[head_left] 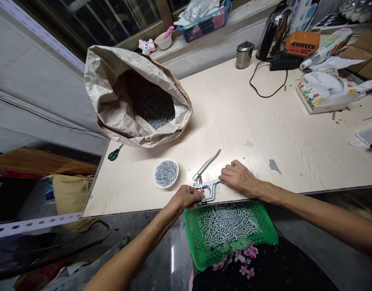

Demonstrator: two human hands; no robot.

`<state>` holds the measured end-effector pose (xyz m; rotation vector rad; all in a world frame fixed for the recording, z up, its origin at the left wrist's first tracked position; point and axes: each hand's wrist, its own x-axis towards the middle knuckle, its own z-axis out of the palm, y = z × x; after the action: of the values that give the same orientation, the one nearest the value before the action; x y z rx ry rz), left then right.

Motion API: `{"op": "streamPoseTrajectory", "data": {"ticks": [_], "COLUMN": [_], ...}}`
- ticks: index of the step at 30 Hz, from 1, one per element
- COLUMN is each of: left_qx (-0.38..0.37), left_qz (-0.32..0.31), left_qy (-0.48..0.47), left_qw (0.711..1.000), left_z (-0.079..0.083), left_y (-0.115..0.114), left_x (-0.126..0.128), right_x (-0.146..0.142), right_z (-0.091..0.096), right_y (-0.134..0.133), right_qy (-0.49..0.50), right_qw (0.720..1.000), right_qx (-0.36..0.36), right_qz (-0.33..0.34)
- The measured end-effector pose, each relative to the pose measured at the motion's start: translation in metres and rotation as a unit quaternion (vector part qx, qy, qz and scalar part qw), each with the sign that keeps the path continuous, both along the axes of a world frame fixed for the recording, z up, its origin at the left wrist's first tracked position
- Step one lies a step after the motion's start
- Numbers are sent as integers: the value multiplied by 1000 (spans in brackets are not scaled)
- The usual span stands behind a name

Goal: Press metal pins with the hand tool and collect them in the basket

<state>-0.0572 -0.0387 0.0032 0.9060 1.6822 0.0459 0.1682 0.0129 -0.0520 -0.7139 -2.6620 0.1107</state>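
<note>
A metal hand press tool [205,182] lies on the pale wooden table [265,133] near its front edge, one handle raised up and to the right. My right hand [239,178] rests on the tool's lower handle, fingers curled over it. My left hand [187,197] is pinched at the tool's jaw, holding something too small to make out. A green plastic basket [228,232] full of small silver metal pieces sits on my lap just below the table edge. A small white dish [165,173] of the same silver pieces stands left of the tool.
A large open paper sack [134,97] of small metal parts lies at the back left, green-handled scissors [115,153] beside it. A kettle [273,30], metal canister [244,54], black cable [265,87] and tissue pack [325,91] are at the back right. Blue basket [204,22] on the sill.
</note>
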Motion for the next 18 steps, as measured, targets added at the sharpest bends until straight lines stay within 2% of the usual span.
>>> {"op": "streamPoseTrajectory", "data": {"ticks": [4, 8, 14, 18], "left_qx": [-29, -28, -31, -25], "left_qz": [23, 42, 44, 51], "left_qy": [-5, -11, -10, -7], "left_qw": [999, 999, 999, 998], "left_z": [2, 4, 8, 9], "left_y": [0, 0, 0, 0], "left_x": [2, 3, 6, 7], "right_x": [2, 12, 15, 9], "right_z": [6, 10, 2, 8], "right_y": [1, 14, 48, 58], "right_qy": [-23, -14, -41, -42], "right_qw": [999, 995, 991, 989], "right_qx": [-47, -98, -125, -132], "right_qz": [-2, 19, 21, 46]}}
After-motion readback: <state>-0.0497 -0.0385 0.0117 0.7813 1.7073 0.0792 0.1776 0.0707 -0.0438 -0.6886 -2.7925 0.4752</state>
